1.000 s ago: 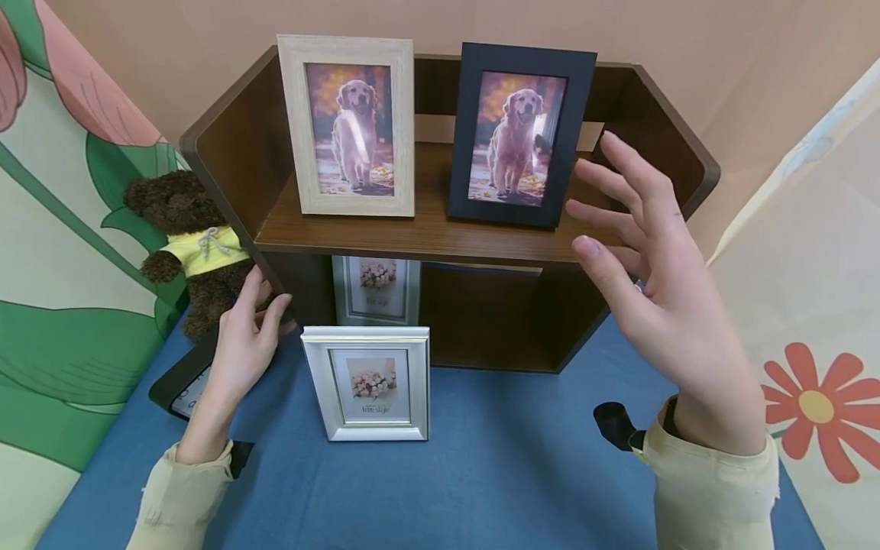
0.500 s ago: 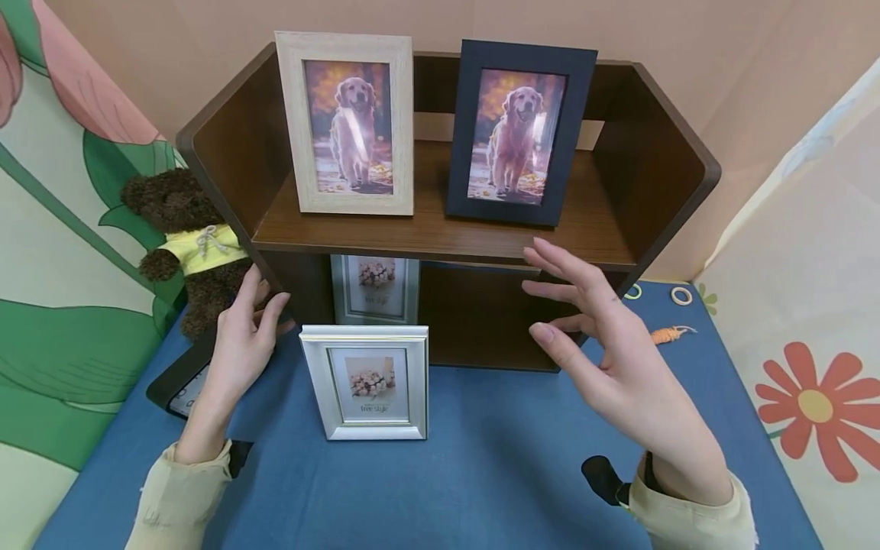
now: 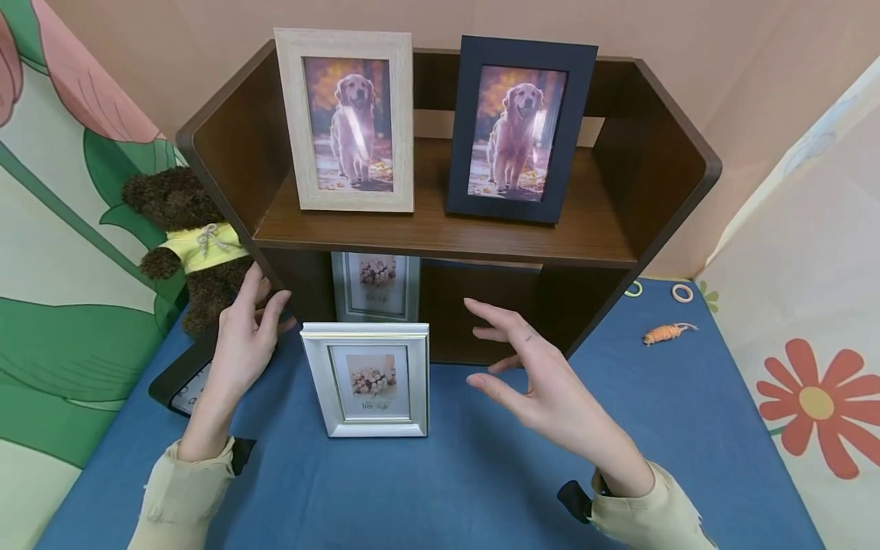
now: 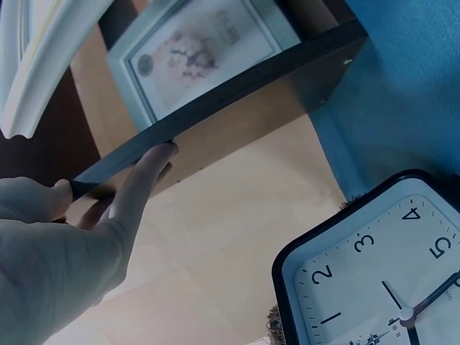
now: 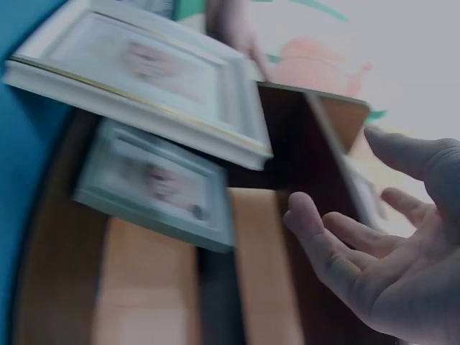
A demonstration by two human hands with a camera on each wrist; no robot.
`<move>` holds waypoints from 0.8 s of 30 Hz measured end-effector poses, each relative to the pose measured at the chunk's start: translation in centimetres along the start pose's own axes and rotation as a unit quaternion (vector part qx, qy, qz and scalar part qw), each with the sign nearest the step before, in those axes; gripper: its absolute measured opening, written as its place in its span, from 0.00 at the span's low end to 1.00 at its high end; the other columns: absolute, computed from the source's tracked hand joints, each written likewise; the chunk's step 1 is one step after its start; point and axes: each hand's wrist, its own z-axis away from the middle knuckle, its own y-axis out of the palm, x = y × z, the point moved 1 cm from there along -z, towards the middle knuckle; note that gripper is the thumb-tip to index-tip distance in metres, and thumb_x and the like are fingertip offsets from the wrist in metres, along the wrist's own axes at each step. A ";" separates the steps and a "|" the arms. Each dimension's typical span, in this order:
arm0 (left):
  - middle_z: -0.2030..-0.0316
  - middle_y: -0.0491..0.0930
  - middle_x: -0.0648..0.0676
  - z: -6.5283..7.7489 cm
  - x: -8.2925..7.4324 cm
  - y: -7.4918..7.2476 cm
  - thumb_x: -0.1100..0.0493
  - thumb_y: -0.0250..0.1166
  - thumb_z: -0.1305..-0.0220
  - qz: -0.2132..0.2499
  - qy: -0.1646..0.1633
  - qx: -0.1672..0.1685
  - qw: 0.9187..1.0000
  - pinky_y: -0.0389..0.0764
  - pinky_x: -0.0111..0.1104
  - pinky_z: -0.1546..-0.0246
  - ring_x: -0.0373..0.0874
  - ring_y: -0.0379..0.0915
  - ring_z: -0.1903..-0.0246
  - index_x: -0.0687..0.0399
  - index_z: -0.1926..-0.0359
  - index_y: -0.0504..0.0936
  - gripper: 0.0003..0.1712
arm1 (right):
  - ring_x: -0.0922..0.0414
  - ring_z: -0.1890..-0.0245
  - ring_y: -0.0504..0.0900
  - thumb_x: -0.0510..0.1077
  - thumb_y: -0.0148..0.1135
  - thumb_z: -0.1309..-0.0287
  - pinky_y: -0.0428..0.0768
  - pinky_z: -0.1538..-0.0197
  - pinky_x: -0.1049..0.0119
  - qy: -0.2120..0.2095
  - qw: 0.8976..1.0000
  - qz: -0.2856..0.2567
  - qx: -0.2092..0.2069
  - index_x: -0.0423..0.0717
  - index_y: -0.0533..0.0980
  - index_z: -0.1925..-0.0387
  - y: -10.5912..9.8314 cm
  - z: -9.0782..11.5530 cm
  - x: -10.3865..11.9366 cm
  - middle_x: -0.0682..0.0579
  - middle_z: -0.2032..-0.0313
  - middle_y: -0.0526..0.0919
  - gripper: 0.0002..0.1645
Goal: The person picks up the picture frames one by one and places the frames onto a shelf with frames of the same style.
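In the head view, a dark brown two-tier shelf point(image 3: 591, 221) stands on the blue cloth. My left hand point(image 3: 244, 344) pinches the front edge of its left side panel, thumb and fingers on opposite faces in the left wrist view. A silver picture frame point(image 3: 374, 382) stands upright in front of the shelf. To its right, my right hand point(image 3: 539, 374) hovers with spread fingers and holds nothing. Behind the silver frame, a grey-green picture frame point(image 3: 378, 290) sits on the lower tier, partly hidden. On the upper tier stand a cream picture frame point(image 3: 354, 198) and a black picture frame point(image 3: 509, 210).
A brown teddy bear point(image 3: 199, 260) in a yellow top leans left of the shelf, with a black-rimmed clock point(image 4: 359, 266) before it. To the right lie an orange toy point(image 3: 663, 334) and two small rings, one a pale ring point(image 3: 682, 286). Walls rise behind and beside.
My right hand has come down and left, from beside the black picture frame to the right of the silver one. My left hand stays on the panel.
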 end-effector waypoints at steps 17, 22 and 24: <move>0.28 0.70 0.72 0.0 0.3 0.0 0.69 0.56 0.17 0.001 -0.003 -0.009 1.000 0.85 0.17 0.61 0.74 0.84 0.53 0.46 0.14 0.57 0.38 | 0.45 0.35 0.82 0.36 0.81 0.41 0.91 0.57 0.65 0.039 0.997 -0.042 0.055 0.60 0.56 0.15 4.7 -0.5 -4.9 0.50 0.21 0.63 0.62; 0.27 0.70 0.71 0.0 0.2 0.1 0.70 0.56 0.17 0.000 -0.001 -0.009 1.000 0.86 0.18 0.60 0.73 0.84 0.54 0.46 0.14 0.57 0.39 | 0.43 0.34 0.81 0.34 0.80 0.41 0.92 0.58 0.65 0.042 0.994 -0.071 0.070 0.59 0.54 0.14 5.5 -0.7 -5.3 0.48 0.20 0.61 0.62; 0.27 0.70 0.71 0.0 0.2 0.1 0.70 0.55 0.17 -0.002 0.000 -0.011 1.000 0.86 0.19 0.60 0.73 0.84 0.54 0.46 0.14 0.57 0.39 | 0.45 0.34 0.81 0.34 0.80 0.41 0.92 0.59 0.65 0.041 0.994 -0.076 0.071 0.59 0.54 0.14 5.8 -0.8 -5.4 0.49 0.19 0.60 0.63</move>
